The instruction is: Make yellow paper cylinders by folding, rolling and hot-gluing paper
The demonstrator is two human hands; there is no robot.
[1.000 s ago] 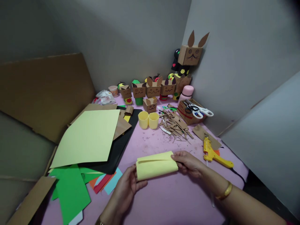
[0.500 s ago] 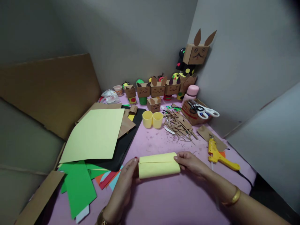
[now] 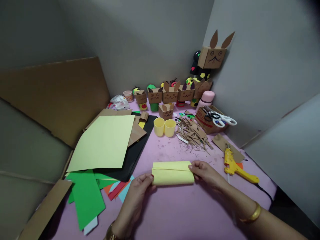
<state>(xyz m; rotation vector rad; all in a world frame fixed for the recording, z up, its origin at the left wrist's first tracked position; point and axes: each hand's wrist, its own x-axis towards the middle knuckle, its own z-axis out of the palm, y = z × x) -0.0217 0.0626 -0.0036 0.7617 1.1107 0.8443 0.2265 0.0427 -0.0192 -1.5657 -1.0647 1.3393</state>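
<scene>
A rolled yellow paper (image 3: pixel 172 173) lies flat on the pink table (image 3: pixel 175 213) in front of me. My left hand (image 3: pixel 136 196) pinches its left end with the fingertips. My right hand (image 3: pixel 206 173) grips its right end, fingers curled round the edge. The overlapping flap of the roll faces up. A gold bangle sits on my right wrist.
A yellow glue gun (image 3: pixel 236 165) lies to the right with its cord. Two yellow paper cups (image 3: pixel 165 127) and brown cardboard scraps (image 3: pixel 193 133) sit behind the roll. Coloured sheets (image 3: pixel 105 143) pile up left. Scissors (image 3: pixel 216 118) rest on a small box; cardboard box figures (image 3: pixel 170 95) line the back.
Both hands and the roll have settled lower onto the table, with the roll pressed flatter. My left hand shifted from cupping the roll's end to pinching it with the fingertips.
</scene>
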